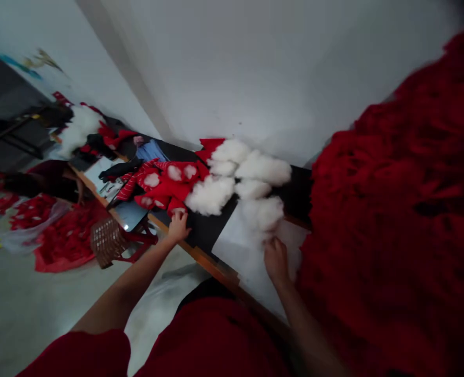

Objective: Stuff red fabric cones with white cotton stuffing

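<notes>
My left hand [179, 227] is at the table's front edge, its fingers closed on the end of a small red fabric piece [176, 204] with a pale patch. That piece lies against a heap of red stuffed pieces [165, 184], some with white patches and some striped. My right hand [276, 258] is curled, its fingertips pinching the lower edge of a loose tuft of white stuffing [266, 213]. Under the tuft lies a white sheet [235, 246]. Several more clumps of white stuffing [212, 195] sit between the hands, towards the wall.
A tall mound of red fabric pieces [392, 220] rises close on my right. Behind the table stands a pale wall [232, 73]. To the left are a sewing machine [112, 188], a stool [108, 241], bags of red pieces [65, 235] and another person's arm [80, 189].
</notes>
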Motion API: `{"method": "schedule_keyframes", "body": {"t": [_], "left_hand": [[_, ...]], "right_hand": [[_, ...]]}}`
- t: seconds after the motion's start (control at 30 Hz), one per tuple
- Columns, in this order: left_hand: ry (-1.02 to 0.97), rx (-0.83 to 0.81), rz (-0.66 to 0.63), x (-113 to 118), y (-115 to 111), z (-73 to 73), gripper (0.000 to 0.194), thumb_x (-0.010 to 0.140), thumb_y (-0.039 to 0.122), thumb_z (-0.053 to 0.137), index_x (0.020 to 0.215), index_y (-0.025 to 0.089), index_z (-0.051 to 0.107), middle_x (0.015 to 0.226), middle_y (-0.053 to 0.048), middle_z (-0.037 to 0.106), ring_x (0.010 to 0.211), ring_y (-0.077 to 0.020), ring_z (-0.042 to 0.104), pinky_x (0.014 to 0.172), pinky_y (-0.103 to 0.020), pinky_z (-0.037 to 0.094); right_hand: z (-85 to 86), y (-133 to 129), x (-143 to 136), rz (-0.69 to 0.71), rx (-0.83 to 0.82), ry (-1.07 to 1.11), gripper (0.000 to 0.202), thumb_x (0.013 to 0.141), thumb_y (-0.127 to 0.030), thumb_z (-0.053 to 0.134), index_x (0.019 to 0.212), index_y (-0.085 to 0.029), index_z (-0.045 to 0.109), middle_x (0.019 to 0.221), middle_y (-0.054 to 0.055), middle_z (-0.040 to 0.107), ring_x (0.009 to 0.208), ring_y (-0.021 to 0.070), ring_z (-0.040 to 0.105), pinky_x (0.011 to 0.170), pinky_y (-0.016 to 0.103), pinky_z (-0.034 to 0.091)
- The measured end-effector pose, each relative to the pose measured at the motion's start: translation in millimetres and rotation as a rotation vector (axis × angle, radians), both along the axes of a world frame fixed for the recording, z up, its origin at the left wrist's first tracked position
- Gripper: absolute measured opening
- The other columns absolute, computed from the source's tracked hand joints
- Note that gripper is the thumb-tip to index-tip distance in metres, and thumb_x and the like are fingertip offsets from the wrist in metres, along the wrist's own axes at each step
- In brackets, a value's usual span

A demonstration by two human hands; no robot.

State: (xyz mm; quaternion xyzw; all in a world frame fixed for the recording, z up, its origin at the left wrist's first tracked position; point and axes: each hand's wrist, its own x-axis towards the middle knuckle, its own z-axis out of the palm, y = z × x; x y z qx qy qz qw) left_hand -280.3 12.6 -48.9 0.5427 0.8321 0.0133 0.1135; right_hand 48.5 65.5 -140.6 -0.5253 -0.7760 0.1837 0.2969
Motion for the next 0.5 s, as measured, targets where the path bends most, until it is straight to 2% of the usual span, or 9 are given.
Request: {"method": "schedule_keyframes", "body": {"t": [0.1,0.17,0.2,0.3,0.37,0.43,0.5], "left_hand": [[-0.025,0.03,-0.032,-2,-1,3.3,0.04,0.063,0.02,0.063,0.102,0.019,0.054,0.114,-0.013,0.045,0.109,-0.0298,0.043,0.088,-0.044,0.039],[-0.022,0.105,-0.08,-9,22,16.8,0.034,0.071,0.022,0.056,0.105,0.019,0.054,0.119,-0.013,0.043,0.114,-0.026,0.04,0.094,-0.04,0.035],[-0.022,0.163,-0.105,-15,41,25.9,0.033,0.075,0.022,0.051,0.108,0.019,0.052,0.122,-0.013,0.041,0.116,-0.0243,0.038,0.097,-0.039,0.033],[-0.073,0.363,-0.146,-36,126,54.5,0.034,0.082,0.021,0.04,0.114,0.016,0.05,0.126,-0.014,0.039,0.118,-0.022,0.037,0.1,-0.036,0.03],[-0.123,0.38,-0.105,-51,192,66.9,0.033,0.083,0.018,0.039,0.113,0.014,0.052,0.124,-0.014,0.042,0.117,-0.0222,0.039,0.099,-0.036,0.031],[-0.155,0.344,-0.094,-66,253,69.0,0.029,0.08,0.017,0.046,0.107,0.01,0.056,0.117,-0.016,0.048,0.112,-0.0256,0.044,0.096,-0.039,0.034],[-0.204,0.288,-0.09,-77,299,60.4,0.026,0.078,0.02,0.053,0.102,0.01,0.058,0.109,-0.015,0.054,0.103,-0.0261,0.05,0.09,-0.04,0.04]], "right_hand": [[16.5,20,9,-0.082,0.105,-0.142,0.024,0.075,-0.012,0.042,0.084,-0.014,0.064,0.103,0.015,0.053,0.095,0.0258,0.047,0.083,0.046,0.041],[29.8,20,13,-0.131,0.169,-0.177,0.023,0.075,-0.019,0.044,0.084,-0.013,0.064,0.11,0.018,0.048,0.1,0.03,0.045,0.083,0.05,0.04],[34.9,18,14,-0.169,0.19,-0.168,0.023,0.076,-0.021,0.044,0.083,-0.013,0.064,0.112,0.018,0.047,0.101,0.0313,0.045,0.082,0.051,0.04],[40.0,6,13,-0.231,0.22,-0.121,0.025,0.078,-0.027,0.042,0.083,-0.015,0.063,0.117,0.018,0.044,0.104,0.033,0.046,0.08,0.051,0.042],[35.7,-3,9,-0.232,0.226,-0.093,0.026,0.079,-0.032,0.043,0.086,-0.017,0.064,0.117,0.018,0.046,0.103,0.0332,0.048,0.08,0.051,0.043],[29.3,-10,4,-0.278,0.196,-0.078,0.026,0.078,-0.037,0.044,0.083,-0.021,0.065,0.111,0.016,0.052,0.096,0.0333,0.053,0.078,0.053,0.043],[24.4,-16,-2,-0.311,0.103,-0.001,0.028,0.077,-0.041,0.043,0.083,-0.026,0.065,0.104,0.013,0.056,0.094,0.0338,0.055,0.072,0.054,0.046]]}}
